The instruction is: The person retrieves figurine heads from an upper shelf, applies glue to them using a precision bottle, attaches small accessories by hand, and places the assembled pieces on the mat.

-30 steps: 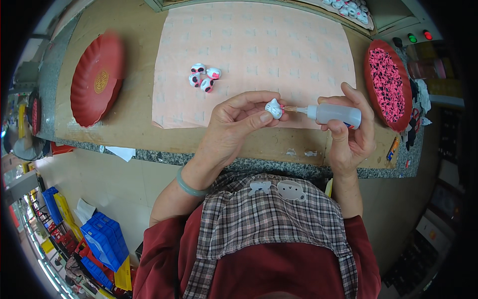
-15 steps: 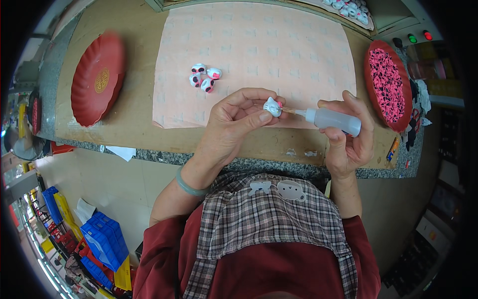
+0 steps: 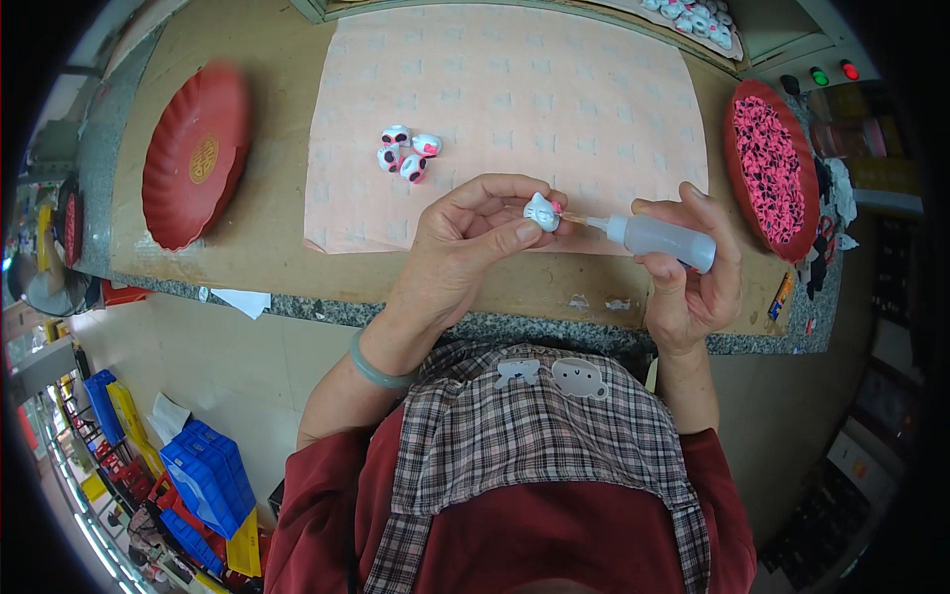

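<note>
Between the thumb and fingers of my left hand (image 3: pixel 465 228) is a small white cat-head figurine (image 3: pixel 540 212) with a pink patch on its right side. My right hand (image 3: pixel 698 272) grips a translucent squeeze bottle (image 3: pixel 665 244), lying nearly level. Its thin nozzle points left, and the tip meets or nearly meets the pink patch; I cannot tell whether they touch. Beyond my left hand, several white, pink and black figurine pieces (image 3: pixel 408 153) lie grouped on a pale pink patterned cloth (image 3: pixel 554 89).
An oval red dish (image 3: pixel 188 158) stands at the left of the brown board. At the right, another red dish (image 3: pixel 813 188) holds many small pink and black pieces (image 3: pixel 767 168). A tray of white figurines (image 3: pixel 698 20) is at the back. An orange-and-black stick (image 3: pixel 780 296) lies near the right edge.
Hardly anything differs. The bottle in my right hand has shifted very slightly; my left hand keeps the figurine in the same place.
</note>
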Tool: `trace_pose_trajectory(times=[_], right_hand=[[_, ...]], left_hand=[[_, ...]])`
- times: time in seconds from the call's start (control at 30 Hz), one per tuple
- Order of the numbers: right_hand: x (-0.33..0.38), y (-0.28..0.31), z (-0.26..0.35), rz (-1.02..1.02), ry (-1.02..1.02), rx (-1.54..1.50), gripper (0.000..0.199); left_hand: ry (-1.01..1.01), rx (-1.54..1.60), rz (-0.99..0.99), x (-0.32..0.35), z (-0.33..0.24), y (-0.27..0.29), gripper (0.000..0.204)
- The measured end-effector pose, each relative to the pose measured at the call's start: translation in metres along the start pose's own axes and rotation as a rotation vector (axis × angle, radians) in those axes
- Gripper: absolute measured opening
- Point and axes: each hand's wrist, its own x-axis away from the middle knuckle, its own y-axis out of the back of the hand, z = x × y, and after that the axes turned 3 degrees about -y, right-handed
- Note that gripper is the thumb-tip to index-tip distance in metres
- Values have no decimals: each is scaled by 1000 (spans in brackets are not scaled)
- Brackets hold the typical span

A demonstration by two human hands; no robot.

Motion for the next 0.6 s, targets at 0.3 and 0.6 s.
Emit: trace_pose_trajectory(times=[0.3, 0.6], right_hand=[[0, -2, 0, -2, -18, -12, 50], [-1, -1, -3, -4, 74, 51, 50]], left_hand=[[-1, -15, -6, 0, 2, 2, 27], [-23, -1, -23, -1, 1, 4, 28]])
